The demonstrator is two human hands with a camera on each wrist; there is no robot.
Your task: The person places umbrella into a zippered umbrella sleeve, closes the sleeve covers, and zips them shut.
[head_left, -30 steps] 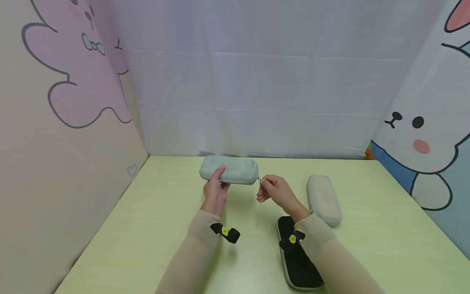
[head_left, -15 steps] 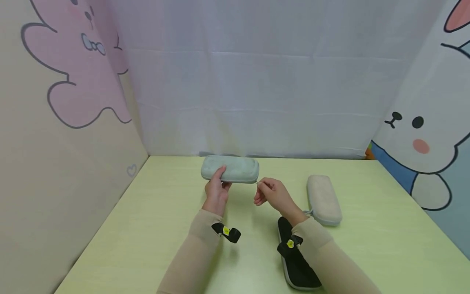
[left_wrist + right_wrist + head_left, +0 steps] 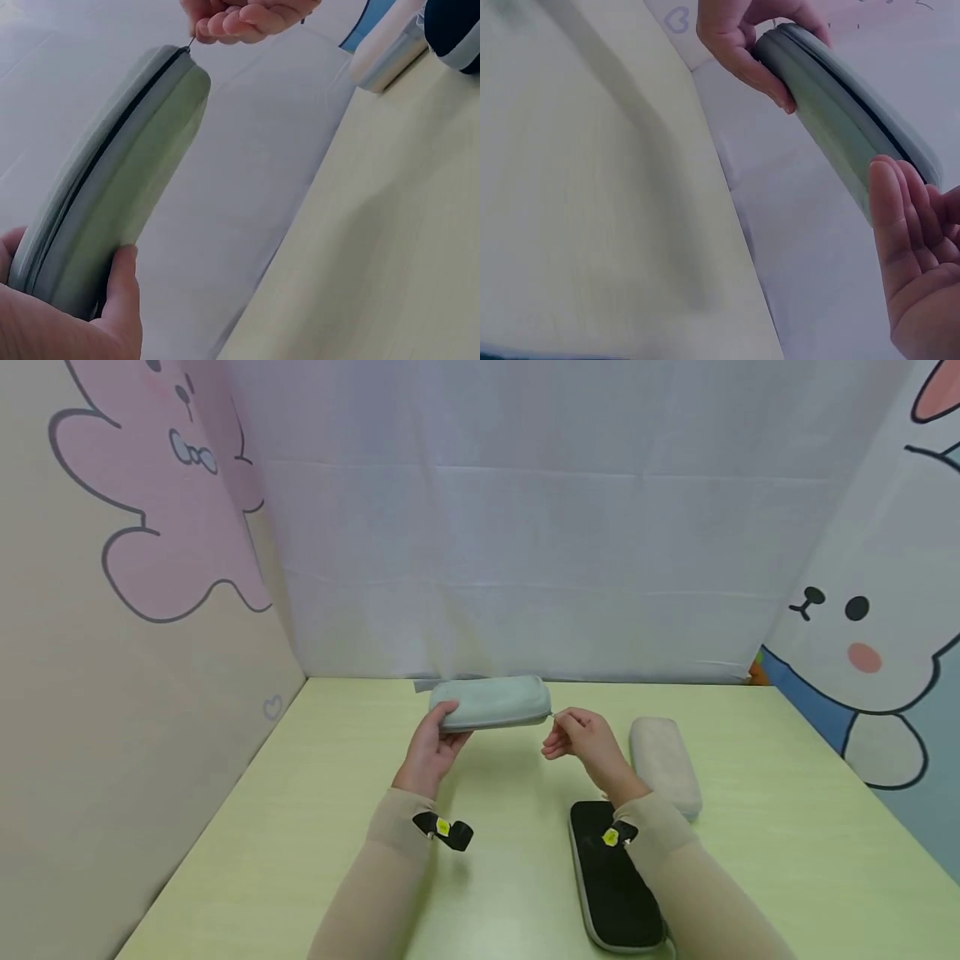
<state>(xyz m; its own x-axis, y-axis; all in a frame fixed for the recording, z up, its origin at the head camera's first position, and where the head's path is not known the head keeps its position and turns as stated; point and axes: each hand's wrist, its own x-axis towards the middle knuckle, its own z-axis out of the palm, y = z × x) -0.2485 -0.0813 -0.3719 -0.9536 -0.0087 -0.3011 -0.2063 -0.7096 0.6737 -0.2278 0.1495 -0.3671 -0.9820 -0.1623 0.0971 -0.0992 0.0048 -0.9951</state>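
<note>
A pale green zip case [image 3: 498, 700], long with rounded ends, is held above the far part of the table. My left hand [image 3: 431, 756] grips it near its left end, thumb on the front face and fingers beneath. At the case's right end, my right hand [image 3: 588, 743] pinches the small zip pull [image 3: 190, 43] between thumb and fingertips. The left wrist view shows a dark zip line [image 3: 112, 131] running along the side. Whether the zip is parted cannot be told. The case's contents are hidden.
Right of my right hand, a beige oblong case [image 3: 665, 767] lies on the yellow-green table [image 3: 300, 827]. Nearer, a black-faced oblong thing with a pale grey rim [image 3: 615, 881] lies partly under my right forearm. A white sheet [image 3: 525, 568] hangs behind the table.
The green case has shifted right and its right end has tilted up slightly. My left hand now holds it nearer the left end. My right hand has moved right and slightly up with the pull.
</note>
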